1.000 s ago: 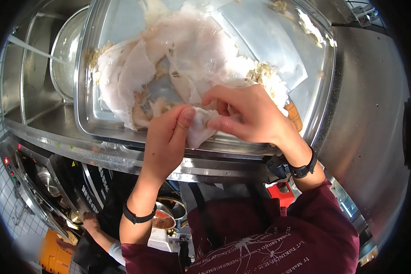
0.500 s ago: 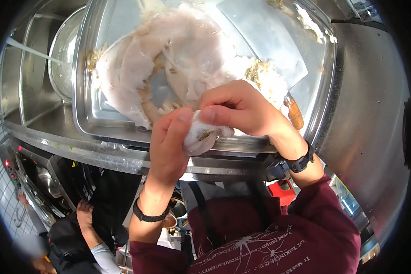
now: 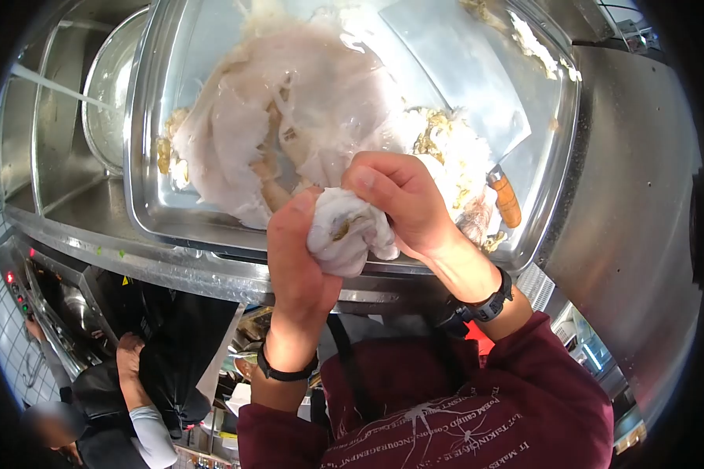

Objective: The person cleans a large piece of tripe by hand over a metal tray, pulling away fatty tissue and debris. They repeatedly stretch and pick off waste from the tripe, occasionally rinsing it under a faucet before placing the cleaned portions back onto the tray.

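Both hands grip a white, wet, bunched piece of flesh (image 3: 350,236) with a brownish streak, held over the near edge of a metal tray (image 3: 137,195). My left hand (image 3: 299,254) is wrapped around its left side, thumb on top. Thumb and curled fingers of my right hand (image 3: 405,199) pinch its upper right. Beyond them in the tray spreads a large, pale, glistening sheet of flesh (image 3: 328,94). White and yellow-brown scraps (image 3: 446,152) lie to the right, beside a wooden handle (image 3: 506,202). The far end of that tool is hidden among the scraps.
A thin greyish flat sheet (image 3: 454,59) lies in the tray's upper right. Left of the tray is a sink (image 3: 62,172) with a round metal bowl (image 3: 102,94). Steel counter (image 3: 626,180) extends right. Another person's arm (image 3: 133,375) shows at lower left, by an appliance.
The bunched piece has been turned and shows more of its surface. My right hand has shifted slightly down and left, uncovering more scraps and the handle. The large sheet in the tray looks shifted.
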A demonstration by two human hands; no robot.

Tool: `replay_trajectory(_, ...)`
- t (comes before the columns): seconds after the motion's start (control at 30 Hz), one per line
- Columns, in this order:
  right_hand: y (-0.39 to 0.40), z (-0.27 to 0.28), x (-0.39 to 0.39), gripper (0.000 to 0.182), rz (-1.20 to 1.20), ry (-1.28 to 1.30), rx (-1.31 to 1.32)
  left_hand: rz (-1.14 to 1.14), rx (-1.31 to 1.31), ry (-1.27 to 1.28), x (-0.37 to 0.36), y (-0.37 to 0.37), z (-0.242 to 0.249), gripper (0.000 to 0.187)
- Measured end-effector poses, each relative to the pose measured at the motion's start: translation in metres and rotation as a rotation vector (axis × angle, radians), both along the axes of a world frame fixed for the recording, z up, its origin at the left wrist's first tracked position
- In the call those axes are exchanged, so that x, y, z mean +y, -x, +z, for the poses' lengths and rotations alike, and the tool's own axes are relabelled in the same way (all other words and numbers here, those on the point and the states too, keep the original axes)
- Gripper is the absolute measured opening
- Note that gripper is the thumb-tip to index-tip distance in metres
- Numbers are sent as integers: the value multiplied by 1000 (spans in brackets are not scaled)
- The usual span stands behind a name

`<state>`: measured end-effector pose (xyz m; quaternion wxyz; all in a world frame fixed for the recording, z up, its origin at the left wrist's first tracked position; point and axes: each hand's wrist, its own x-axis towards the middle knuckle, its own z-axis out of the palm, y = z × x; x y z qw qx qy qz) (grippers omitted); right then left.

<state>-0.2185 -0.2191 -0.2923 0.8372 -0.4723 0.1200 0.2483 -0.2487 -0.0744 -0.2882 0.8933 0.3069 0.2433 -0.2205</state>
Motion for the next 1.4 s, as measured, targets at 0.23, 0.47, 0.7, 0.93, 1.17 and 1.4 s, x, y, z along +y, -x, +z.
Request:
replay_trajectory(0.23,-4,-14,-34,24,-444,-34,120,200,-452,349,57,-16,-17,27)
replay_trajectory(0.47,-15,2,-56,36,-321,140,-27,299,153,-470,29,-27,14,26)
replay_trajectory(0.7,-17,9,-56,30,-249,437,69,-168,-175,-985,60,-39,13,25)
replay_trajectory(0.93,-7,13,-66,16,-6,631,-161,-781,-762,-1258,44,-46,25,41)
replay_trajectory(1.17,-8,41,-59,57,431,998,-455,-956,-1005,-1449,36,-44,19,16)
replay_trajectory(1.4,-1,13,-54,21,562,1051,-847,-911,-1001,-1423,42,-46,18,20)
